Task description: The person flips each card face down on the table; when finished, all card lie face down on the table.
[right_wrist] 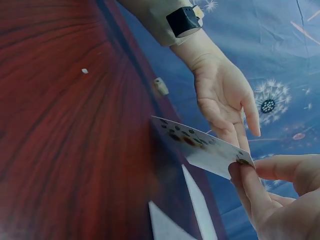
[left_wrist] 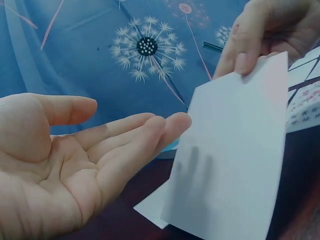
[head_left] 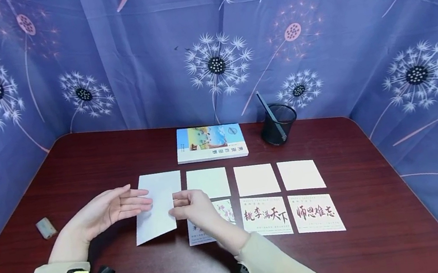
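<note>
R hand (head_left: pixel 190 205) pinches card (head_left: pixel 157 209) (corner) | L hand (head_left: pixel 106 214) flat, fingers straight

The right hand (head_left: pixel 189 206) is covering most of a printed card (head_left: pixel 209 222) on the table, so its characters are staying unreadable. The held card (head_left: pixel 157 207) is blocking the left hand's fingertips (head_left: pixel 143 202) in the head view. Both forearms are running off the bottom edge. The small grey object (head_left: pixel 46 228) is looking too tiny to identify.
</note>
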